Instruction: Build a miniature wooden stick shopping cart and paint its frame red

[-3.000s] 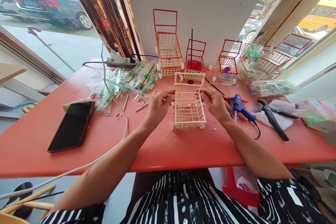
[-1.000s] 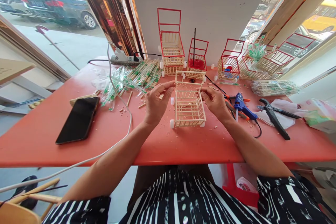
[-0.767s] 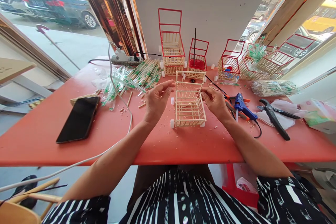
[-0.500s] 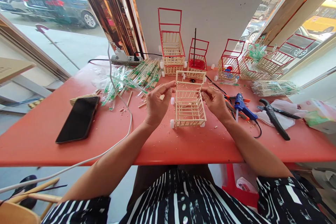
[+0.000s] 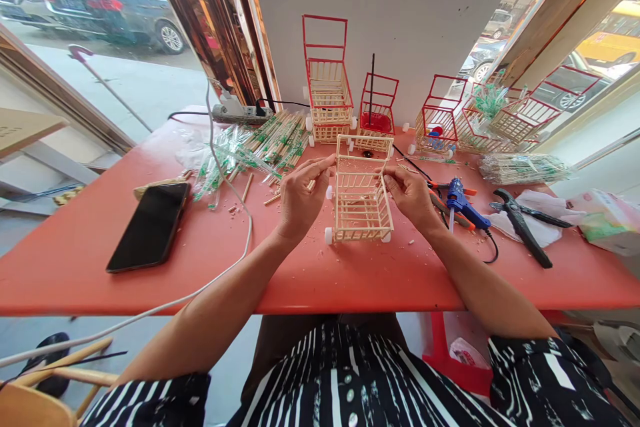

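- While both hands pinch the cart (image 5: 361,203), left grip (image 5: 299,197) and right grip (image 5: 411,195) hold its top rails.
- Squeezing harder could snap glued sticks.

The unpainted stick cart (image 5: 361,203) is bare, matt pale wood with white plastic wheels. The table (image 5: 350,277) is smooth matt red-orange. The phone (image 5: 149,225) shows glossy black glass. The glue gun (image 5: 463,203) is blue plastic.

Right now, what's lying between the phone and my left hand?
In the head view, a white cable crosses the red table between the phone and left hand.
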The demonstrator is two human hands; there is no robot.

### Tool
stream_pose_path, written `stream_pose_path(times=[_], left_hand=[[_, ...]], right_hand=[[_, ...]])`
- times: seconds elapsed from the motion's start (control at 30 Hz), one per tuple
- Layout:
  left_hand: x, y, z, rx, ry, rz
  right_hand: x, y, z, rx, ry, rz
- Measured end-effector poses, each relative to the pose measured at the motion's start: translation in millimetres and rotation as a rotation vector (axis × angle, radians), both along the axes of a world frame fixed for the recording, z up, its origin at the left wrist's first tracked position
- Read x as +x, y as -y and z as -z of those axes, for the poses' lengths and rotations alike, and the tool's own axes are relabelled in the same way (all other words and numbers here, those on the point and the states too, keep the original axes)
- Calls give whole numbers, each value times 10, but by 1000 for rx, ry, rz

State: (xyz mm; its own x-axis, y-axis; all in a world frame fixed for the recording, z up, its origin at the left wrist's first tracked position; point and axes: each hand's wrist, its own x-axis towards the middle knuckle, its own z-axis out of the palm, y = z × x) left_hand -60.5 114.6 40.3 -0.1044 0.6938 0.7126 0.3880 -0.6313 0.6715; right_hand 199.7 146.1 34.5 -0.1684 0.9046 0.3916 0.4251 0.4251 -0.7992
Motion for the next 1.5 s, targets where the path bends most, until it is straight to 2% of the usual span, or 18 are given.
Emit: stream_pose_path(times=[0.6,0.83,0.97,1.27,1.5], left_hand=[[6,2,12,-7,-5,10],[21,-51,16,-143,174,74],[53,-156,17,-163,265,93],[95,-242,-70,-198,299,66],[117,-253,-58,-199,313,62]], right_hand=[[15,6,13,5,13,-4],[-14,23,-16,42,11,7],[-34,26,-22,60,25,10],[-50,23,5,34,25,7],[-45,27,-3,37,50,15]])
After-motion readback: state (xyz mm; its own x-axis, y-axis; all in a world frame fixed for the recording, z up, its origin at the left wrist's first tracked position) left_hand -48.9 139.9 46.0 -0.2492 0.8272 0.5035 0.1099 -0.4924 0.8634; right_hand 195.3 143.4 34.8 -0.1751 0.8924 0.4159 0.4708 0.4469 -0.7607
